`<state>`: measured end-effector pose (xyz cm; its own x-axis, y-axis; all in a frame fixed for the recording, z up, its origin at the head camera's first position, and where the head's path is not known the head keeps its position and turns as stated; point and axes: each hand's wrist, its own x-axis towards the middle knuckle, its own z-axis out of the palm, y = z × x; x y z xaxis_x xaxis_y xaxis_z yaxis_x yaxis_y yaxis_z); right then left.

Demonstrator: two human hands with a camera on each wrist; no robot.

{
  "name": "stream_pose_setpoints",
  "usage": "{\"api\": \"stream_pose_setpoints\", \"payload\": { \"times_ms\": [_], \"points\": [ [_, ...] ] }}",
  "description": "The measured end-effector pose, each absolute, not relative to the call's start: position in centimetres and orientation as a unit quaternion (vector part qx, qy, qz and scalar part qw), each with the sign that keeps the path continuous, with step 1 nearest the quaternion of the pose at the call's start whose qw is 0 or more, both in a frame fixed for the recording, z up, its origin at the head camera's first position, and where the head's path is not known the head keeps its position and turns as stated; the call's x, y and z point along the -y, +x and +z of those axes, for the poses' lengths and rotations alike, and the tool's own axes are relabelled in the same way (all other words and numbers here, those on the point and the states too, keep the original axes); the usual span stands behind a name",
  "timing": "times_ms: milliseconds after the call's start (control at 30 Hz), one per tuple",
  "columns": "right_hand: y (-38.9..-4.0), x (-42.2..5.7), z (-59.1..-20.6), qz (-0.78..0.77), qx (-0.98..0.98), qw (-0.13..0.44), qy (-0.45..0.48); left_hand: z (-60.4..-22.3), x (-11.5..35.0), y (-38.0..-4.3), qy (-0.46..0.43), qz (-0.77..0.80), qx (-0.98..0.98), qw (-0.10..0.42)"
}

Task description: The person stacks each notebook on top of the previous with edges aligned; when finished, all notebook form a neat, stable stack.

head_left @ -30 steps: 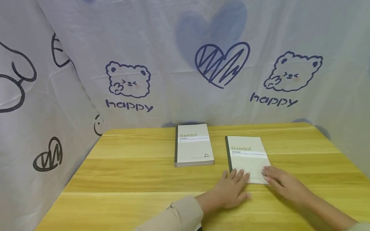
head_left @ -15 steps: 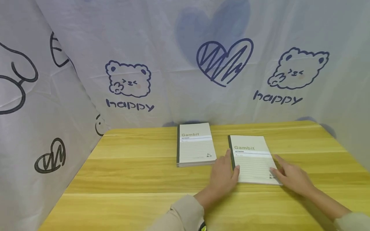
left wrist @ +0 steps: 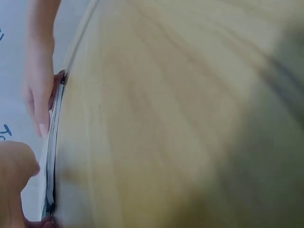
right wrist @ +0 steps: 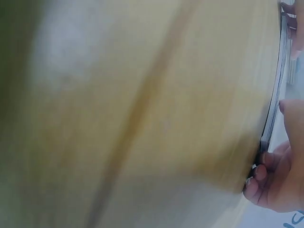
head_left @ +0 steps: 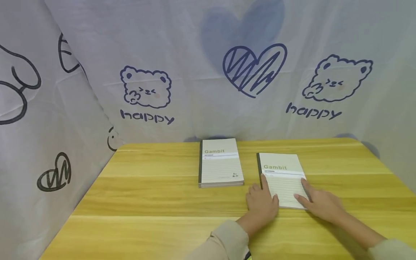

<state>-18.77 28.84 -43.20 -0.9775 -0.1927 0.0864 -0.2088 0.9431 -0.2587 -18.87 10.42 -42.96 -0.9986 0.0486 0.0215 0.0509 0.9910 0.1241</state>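
A cream-white Gambit notebook (head_left: 282, 168) with a dark spine lies on the right part of the table. My left hand (head_left: 262, 206) is at its near left corner, the index finger along the spine and the thumb at the cover. From the right, my right hand (head_left: 325, 204) holds the opposite edge, thumb over the cover and fingers at the side. The right wrist view shows those fingers curled at the edge of the notebook (right wrist: 274, 111). Layered edges show on the notebook (left wrist: 53, 142) in the left wrist view; I cannot tell whether it is several.
Left of the hands, a neat stack of matching notebooks (head_left: 221, 164) lies near the back edge of the wood-grain table (head_left: 139, 195). A white cloth (head_left: 195, 72) printed with bears and hearts hangs behind and beside the table.
My left hand first went from the notebook's near edge to its spine, then shifted right with its thumb at the near corner. My right hand slid slightly left, its thumb further over the cover.
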Motion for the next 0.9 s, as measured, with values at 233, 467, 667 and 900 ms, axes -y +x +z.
{"api": "stream_pose_setpoints", "payload": {
  "times_ms": [233, 467, 667, 900],
  "points": [
    [-18.9, -28.7, -43.0, 0.148, 0.983, 0.023, 0.106, -42.3, -11.6, -19.0, -0.009, 0.002, 1.0, -0.023],
    [-19.0, -28.6, -43.3, 0.162, 0.981, 0.019, 0.104, -42.4, -11.7, -19.1, 0.001, -0.028, 1.0, -0.014],
    [-19.1, -28.9, -43.3, 0.176, 0.978, 0.006, 0.11, -42.5, -10.0, -19.7, 0.017, -0.282, 0.959, 0.017],
    [-19.1, -29.2, -43.4, 0.176, 0.977, 0.017, 0.122, -42.6, -8.4, -20.7, -0.01, -0.546, 0.838, -0.011]
  ]
}}
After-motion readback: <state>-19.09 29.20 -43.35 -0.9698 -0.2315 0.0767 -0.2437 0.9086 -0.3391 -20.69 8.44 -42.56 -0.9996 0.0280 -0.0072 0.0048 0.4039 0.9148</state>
